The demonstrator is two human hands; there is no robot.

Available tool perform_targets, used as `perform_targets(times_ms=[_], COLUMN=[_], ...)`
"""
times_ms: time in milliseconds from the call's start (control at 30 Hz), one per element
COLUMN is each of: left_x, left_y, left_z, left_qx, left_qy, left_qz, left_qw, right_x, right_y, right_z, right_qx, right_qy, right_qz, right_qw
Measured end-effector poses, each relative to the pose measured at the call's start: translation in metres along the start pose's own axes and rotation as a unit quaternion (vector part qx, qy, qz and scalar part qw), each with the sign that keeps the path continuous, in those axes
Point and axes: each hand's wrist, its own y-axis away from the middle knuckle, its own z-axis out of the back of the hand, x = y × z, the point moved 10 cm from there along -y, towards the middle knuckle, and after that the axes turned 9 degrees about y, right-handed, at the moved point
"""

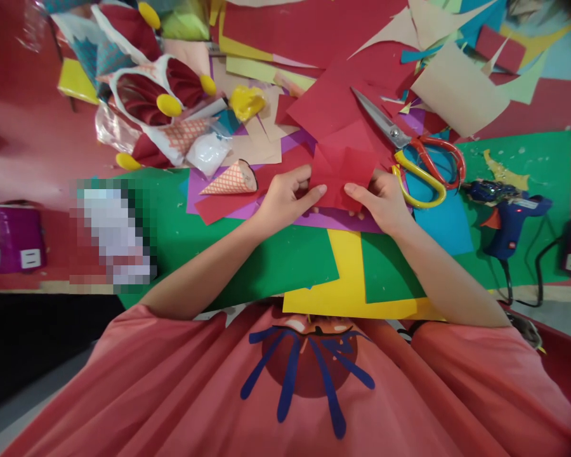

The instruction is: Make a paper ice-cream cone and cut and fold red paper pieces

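Note:
Both hands hold a creased piece of red paper (342, 168) over the purple sheet. My left hand (288, 200) pinches its left edge, thumb on top and fingers mostly underneath. On the right edge, my right hand (383, 200) grips it the same way. Just left of my left hand lies a small paper cone (233, 179) with an orange lattice pattern. Scissors (400, 139) with one red and one yellow handle loop lie beyond my right hand, blades pointing to the upper left.
A blue glue gun (511, 222) rests on green paper at the right, its cord trailing off the edge. Finished paper cones with dark red pleats (140, 95) crowd the upper left. Paper scraps (461, 89) cover the back. A blurred-out object (118, 235) lies at the left.

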Motion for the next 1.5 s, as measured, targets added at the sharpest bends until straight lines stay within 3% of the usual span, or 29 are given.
perform_targets(times_ms=[167, 433, 600, 733, 900, 1100, 1300, 1500], left_x=[0.001, -0.007, -0.003, -0.007, -0.016, -0.018, -0.01, -0.016], left_y=[0.001, 0.005, 0.006, 0.007, 0.007, 0.005, 0.003, 0.004], left_z=[0.0, -0.008, -0.005, -0.008, -0.011, -0.01, -0.005, -0.01], left_qx=[-0.001, 0.046, 0.031, 0.067, 0.097, 0.058, 0.019, 0.044], left_qy=[0.013, 0.034, 0.041, 0.008, -0.017, -0.046, -0.032, -0.118], left_qz=[-0.007, -0.033, -0.023, -0.042, -0.063, -0.061, -0.052, -0.082], left_qw=[1.0, 0.998, 0.998, 0.997, 0.993, 0.995, 0.998, 0.989], right_x=[0.002, -0.005, -0.01, -0.013, -0.013, -0.002, 0.014, 0.024], right_y=[0.0, -0.002, -0.001, -0.002, -0.003, -0.003, 0.0, 0.006], right_z=[0.001, 0.003, 0.004, 0.004, 0.002, 0.004, -0.003, -0.014], right_qx=[-0.007, -0.022, -0.027, -0.023, -0.002, -0.011, 0.031, 0.054], right_qy=[0.005, -0.046, -0.073, -0.088, -0.073, -0.012, 0.036, 0.107], right_qz=[-0.009, -0.032, -0.051, -0.054, -0.03, 0.026, 0.051, 0.114], right_qw=[1.0, 0.998, 0.996, 0.994, 0.997, 1.0, 0.998, 0.986])
